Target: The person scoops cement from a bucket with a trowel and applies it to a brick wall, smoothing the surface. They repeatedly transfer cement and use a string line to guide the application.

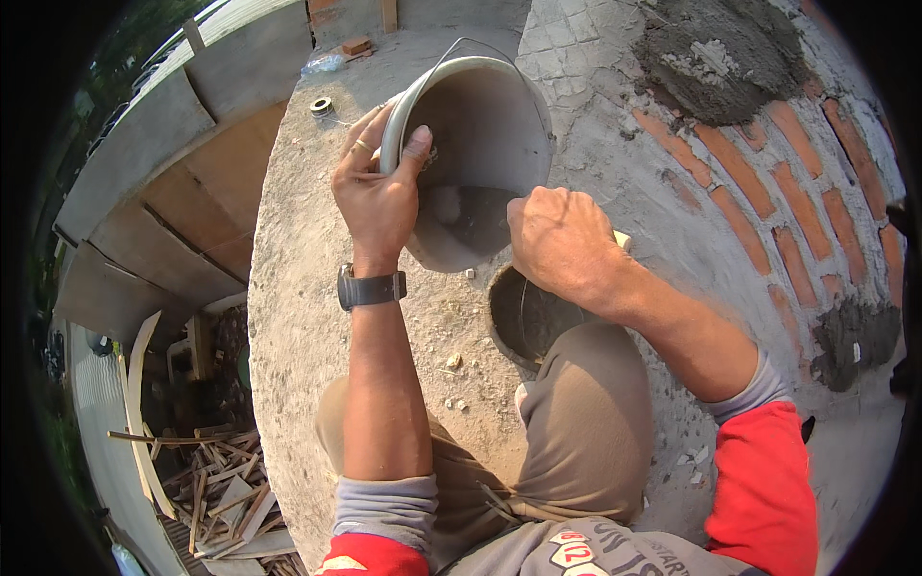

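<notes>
A pale bucket (488, 115) with a wire handle is tilted on its side toward me, grey residue in its bottom. My left hand (377, 192) grips its rim from the left, thumb inside. My right hand (562, 240) is closed at the bucket's lower right; a small yellow end (621, 240) shows just past it, and what the fingers hold is hidden. Below my right hand a dark round container (523, 317) with grey contents and a thin wire handle sits on the concrete surface (298, 250), partly behind my right knee.
A spool of wire (322, 106), a clear plastic bag (322, 64) and a brick piece (356, 45) lie at the back. Brickwork (730, 173) with grey mortar heaps (735, 86) fills the right. Left, beyond the ledge edge, are boards (202, 202) and scrap wood (221, 490) lower down.
</notes>
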The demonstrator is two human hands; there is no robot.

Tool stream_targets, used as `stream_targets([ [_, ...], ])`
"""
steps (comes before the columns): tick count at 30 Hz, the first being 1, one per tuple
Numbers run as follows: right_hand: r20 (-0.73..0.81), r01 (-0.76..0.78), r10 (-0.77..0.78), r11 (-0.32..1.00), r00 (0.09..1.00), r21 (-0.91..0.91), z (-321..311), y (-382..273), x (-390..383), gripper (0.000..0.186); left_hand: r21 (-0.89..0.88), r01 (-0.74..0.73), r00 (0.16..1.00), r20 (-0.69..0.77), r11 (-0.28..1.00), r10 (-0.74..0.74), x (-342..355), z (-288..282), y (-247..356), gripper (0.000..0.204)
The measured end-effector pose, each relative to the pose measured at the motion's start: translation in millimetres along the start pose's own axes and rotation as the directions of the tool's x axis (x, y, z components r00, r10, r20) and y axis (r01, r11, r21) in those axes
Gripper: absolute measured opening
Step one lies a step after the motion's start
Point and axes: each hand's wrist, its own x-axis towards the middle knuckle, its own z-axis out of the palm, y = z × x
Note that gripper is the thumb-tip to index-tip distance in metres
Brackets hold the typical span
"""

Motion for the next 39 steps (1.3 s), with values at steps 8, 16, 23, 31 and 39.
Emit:
stream_targets([
  [8,0.024,-0.191,0.204,0.860,0.979,0.473,29.2,5.1,13.5,0.039,-0.173,0.323,0.946,0.032,0.930,-0.323,6.3,-21.6,-5.9,0.042],
  [16,0.084,-0.280,0.268,0.913,0.960,0.295,-4.2,31.7,12.4,0.030,-0.099,0.330,0.937,-0.086,0.939,-0.339,8.0,-16.8,-10.7,0.044],
  [23,-0.045,0.020,-0.051,0.851,0.998,-0.525,16.3,3.2,16.2,0.012,0.013,0.300,0.953,-0.043,0.954,-0.299,6.0,-10.7,-2.1,0.042],
  [31,0.099,-0.063,0.050,0.989,0.994,0.133,28.9,15.2,15.8,0.028,-0.034,0.314,0.948,0.074,0.949,-0.311,5.4,-15.7,-3.3,0.040],
  [39,0.034,-0.186,0.199,0.825,0.979,0.533,56.8,32.5,-16.0,0.030,-0.158,0.393,0.916,-0.024,0.906,-0.401,8.5,-21.3,-13.7,0.039],
])
